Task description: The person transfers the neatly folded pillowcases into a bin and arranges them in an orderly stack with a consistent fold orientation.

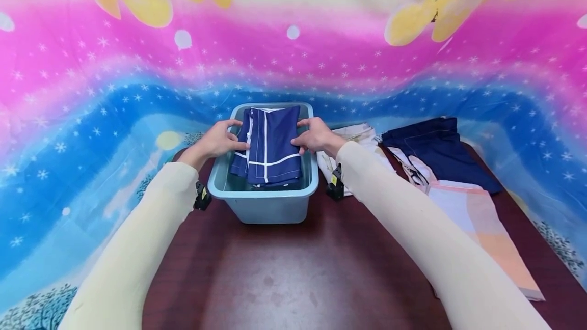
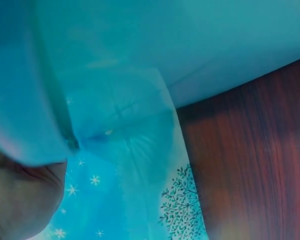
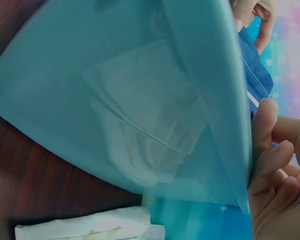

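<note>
A folded navy cloth (image 1: 281, 139) with white stripes lies at the mouth of a blue-grey plastic bin (image 1: 268, 210). My left hand (image 1: 220, 139) holds its left edge, thumb on the front and fingers near the top corner. At the opposite edge, my right hand (image 1: 316, 136) grips the cloth with fingers and thumb. The right wrist view shows curled fingers of the right hand (image 3: 280, 175) beside the bin's rim, a strip of navy cloth (image 3: 256, 70) beyond. In the left wrist view the bin's wall (image 2: 230, 45) hides most of the left hand (image 2: 25, 200).
Right of the bin lies a pale cloth (image 1: 362, 139). Farther right are a folded navy garment (image 1: 440, 149) and a white and peach cloth (image 1: 481, 228) on the dark wooden table (image 1: 275, 279). A patterned curtain (image 1: 293, 60) stands behind and along both sides.
</note>
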Demonstrator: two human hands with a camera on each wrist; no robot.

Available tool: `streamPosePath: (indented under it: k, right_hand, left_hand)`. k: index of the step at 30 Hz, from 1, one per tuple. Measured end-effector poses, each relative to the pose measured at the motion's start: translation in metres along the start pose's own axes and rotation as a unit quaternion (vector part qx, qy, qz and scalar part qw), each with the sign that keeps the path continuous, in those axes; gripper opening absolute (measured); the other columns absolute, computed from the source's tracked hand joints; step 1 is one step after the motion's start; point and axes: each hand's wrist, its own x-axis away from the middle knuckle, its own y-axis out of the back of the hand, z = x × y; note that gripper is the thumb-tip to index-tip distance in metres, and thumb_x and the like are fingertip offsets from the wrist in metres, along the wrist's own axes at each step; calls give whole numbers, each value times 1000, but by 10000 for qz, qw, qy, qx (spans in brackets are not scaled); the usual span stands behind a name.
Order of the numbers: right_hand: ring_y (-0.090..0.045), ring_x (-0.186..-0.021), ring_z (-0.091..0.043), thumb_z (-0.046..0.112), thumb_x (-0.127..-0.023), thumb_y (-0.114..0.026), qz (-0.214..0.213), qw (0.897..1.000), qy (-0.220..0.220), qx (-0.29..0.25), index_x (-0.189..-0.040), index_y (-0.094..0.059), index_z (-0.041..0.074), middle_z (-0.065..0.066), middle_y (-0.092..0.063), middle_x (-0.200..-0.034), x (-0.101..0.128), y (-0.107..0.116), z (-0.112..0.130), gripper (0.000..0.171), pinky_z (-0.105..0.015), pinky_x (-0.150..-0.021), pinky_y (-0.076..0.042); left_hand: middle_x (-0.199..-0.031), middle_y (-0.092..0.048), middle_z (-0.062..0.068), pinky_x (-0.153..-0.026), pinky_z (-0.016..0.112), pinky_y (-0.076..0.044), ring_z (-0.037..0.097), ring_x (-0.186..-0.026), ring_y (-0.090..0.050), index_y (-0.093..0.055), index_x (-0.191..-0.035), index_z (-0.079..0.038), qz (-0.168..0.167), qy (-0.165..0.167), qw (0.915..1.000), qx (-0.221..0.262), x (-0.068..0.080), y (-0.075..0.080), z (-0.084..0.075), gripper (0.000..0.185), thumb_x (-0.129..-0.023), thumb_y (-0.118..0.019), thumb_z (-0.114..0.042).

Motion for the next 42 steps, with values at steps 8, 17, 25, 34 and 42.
streamPosePath:
  k: [8, 17, 25, 34, 42]
  right_hand:
    - [-60, -53, -10, 13, -100, -64, 37, 9999, -44, 94, -157, -33, 8, 0, -61, -56, -2, 0, 3, 66, -27, -55, -40]
    - [-61, -56, -12, 15, -99, -64, 41, 9999, -93, 112, -157, -33, 9, 0, -61, -56, -4, -1, 2, 66, -27, -56, -38]
    - [-64, -54, -11, 25, -100, -65, 128, 9996, -114, 219, -157, -35, 8, -1, -67, -58, -4, 1, 5, 67, -26, -54, -43]
    - [-69, -60, -9, 32, -101, -62, 392, 9990, -209, 71, -155, -38, 7, -16, -60, -140, 0, 6, 6, 64, -23, -53, -49]
    - [-68, -60, -8, 31, -101, -62, 318, 9995, -82, -41, -151, -46, 10, -19, -70, -118, -1, 5, 3, 57, -22, -52, -48]
  left_hand:
    - [-106, -74, 23, -106, 52, -50, 28, -90, -74, -31, -156, -6, -96, 6, 9999, -128, -3, 0, 0, 75, -95, -72, -20]
    - [-104, -74, 19, -107, 53, -48, 30, -96, -72, -32, -156, -8, -108, 91, 9995, -290, -2, -2, -1, 75, -94, -73, -21]
    - [-117, -71, 21, -104, 55, -50, 35, -109, -69, -37, -154, -11, -319, 145, 9970, -691, -2, -4, -2, 70, -95, -71, -28]
    - [-124, -69, 19, -99, 54, -52, 35, -113, -66, -44, -149, -11, -557, 100, 9939, -944, 0, -7, -2, 60, -97, -68, -30]
    - [-123, -71, 17, -98, 53, -52, 35, -113, -66, -48, -145, -12, -565, 43, 9922, -1114, 3, -7, -4, 57, -97, -68, -33]
